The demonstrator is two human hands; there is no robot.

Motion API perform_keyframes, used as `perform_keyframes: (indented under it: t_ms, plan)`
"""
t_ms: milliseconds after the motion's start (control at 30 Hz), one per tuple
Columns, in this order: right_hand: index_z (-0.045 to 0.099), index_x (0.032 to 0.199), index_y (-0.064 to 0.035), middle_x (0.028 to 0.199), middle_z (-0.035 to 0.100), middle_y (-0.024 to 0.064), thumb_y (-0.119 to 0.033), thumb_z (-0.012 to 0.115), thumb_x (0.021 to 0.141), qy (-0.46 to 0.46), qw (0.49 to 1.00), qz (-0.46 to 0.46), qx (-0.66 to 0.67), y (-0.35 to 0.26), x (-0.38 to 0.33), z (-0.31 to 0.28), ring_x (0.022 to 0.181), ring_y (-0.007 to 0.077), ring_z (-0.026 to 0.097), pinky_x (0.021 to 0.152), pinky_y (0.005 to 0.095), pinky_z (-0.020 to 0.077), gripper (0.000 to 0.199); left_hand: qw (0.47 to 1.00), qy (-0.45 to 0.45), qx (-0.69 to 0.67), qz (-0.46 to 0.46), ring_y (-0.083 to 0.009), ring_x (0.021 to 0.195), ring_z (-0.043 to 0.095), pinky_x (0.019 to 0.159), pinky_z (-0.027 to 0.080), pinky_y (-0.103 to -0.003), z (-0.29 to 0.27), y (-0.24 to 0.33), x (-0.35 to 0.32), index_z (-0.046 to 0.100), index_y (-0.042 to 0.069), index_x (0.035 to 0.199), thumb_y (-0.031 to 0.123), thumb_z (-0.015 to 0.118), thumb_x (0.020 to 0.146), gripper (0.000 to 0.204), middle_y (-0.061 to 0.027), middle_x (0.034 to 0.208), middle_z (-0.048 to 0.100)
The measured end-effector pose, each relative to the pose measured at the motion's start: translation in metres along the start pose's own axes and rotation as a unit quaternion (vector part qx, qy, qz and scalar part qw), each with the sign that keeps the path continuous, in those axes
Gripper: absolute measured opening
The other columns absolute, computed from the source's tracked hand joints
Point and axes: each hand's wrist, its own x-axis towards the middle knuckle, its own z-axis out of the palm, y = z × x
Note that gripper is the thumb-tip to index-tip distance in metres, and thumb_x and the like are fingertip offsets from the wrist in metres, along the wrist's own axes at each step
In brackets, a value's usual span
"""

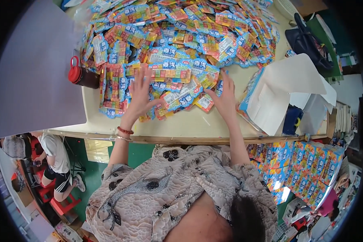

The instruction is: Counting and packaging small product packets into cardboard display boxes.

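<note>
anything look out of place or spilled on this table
Nothing looks plainly spilled or damaged. The red-lidded bottle seems a little out of place, close beside the left edge of the packs, since it isn't one of them. The packs lie heaped at mixed angles, some pale side up.

The printed packets (170, 73) look like glossy plastic. The tabletop (93, 124) appears smooth, its wooden edge (181, 140) rougher; the open carton (284, 78) is matt paperboard.

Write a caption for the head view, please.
Left hand and right hand open at heaped colourful packets, a red-lidded bottle alongside.
</note>
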Motion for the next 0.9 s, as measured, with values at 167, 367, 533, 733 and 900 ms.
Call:
perform_keyframes:
  t_ms: [167, 367, 533, 733, 900]
  plan:
    - [0.032, 0.144, -0.0042, 0.139, 0.039, 0.0173, -0.036, 0.081, 0.071, -0.062, 0.991, -0.096, -0.068, -0.001, 0.046, 0.01, 0.129, 0.0372, 0.036, 0.105, 0.0472, 0.0339, 0.093, 0.992, 0.006, 0.118, 0.033, -0.0347, 0.147, 0.011, 0.113, 0.003, -0.06, 0.025, 0.002, 0.026, 0.02, 0.015, 0.153, 0.05, 0.073, 0.075, 0.101, -0.0134, 0.156, 0.022]
    - [0.038, 0.14, -0.0048, 0.131, 0.045, 0.0161, -0.042, 0.084, 0.063, -0.149, 0.963, -0.06, -0.218, -0.003, 0.056, 0.021, 0.122, 0.0346, 0.042, 0.102, 0.0453, 0.0362, 0.098, 0.996, 0.023, 0.089, 0.005, -0.0297, 0.121, 0.043, 0.112, 0.013, -0.055, 0.019, 0.003, 0.04, 0.048, 0.011, 0.136, 0.041, 0.08, 0.071, 0.079, -0.0106, 0.121, 0.05]
    - [0.046, 0.133, -0.0036, 0.123, 0.051, 0.0163, -0.039, 0.084, 0.063, -0.138, 0.986, 0.09, 0.023, 0.02, 0.047, 0.013, 0.123, 0.0345, 0.044, 0.1, 0.0459, 0.0376, 0.087, 0.997, 0.008, 0.057, 0.06, -0.034, 0.131, 0.036, 0.112, 0.008, -0.059, 0.02, 0.008, 0.019, 0.047, 0.015, 0.137, 0.046, 0.079, 0.071, 0.079, -0.0136, 0.131, 0.047]
    - [0.05, 0.129, -0.0027, 0.125, 0.051, 0.0178, -0.033, 0.078, 0.075, -0.013, 0.992, 0.004, -0.122, -0.011, 0.031, 0.005, 0.121, 0.0356, 0.046, 0.102, 0.045, 0.0367, 0.068, 0.998, -0.051, 0.001, 0.048, -0.0263, 0.138, 0.032, 0.113, 0.004, -0.062, 0.008, 0.009, 0.016, 0.038, 0.021, 0.145, 0.037, 0.077, 0.075, 0.083, -0.0056, 0.139, 0.046]
    - [0.057, 0.122, -0.0051, 0.124, 0.053, 0.0148, -0.029, 0.074, 0.079, -0.047, 0.988, -0.141, -0.04, -0.03, 0.024, 0.026, 0.123, 0.0344, 0.044, 0.105, 0.0477, 0.0325, 0.052, 0.995, -0.033, 0.037, 0.084, -0.0258, 0.129, 0.042, 0.114, 0.009, -0.057, 0.006, 0.022, 0.02, 0.037, 0.02, 0.146, 0.027, 0.079, 0.072, 0.085, -0.0062, 0.131, 0.049]
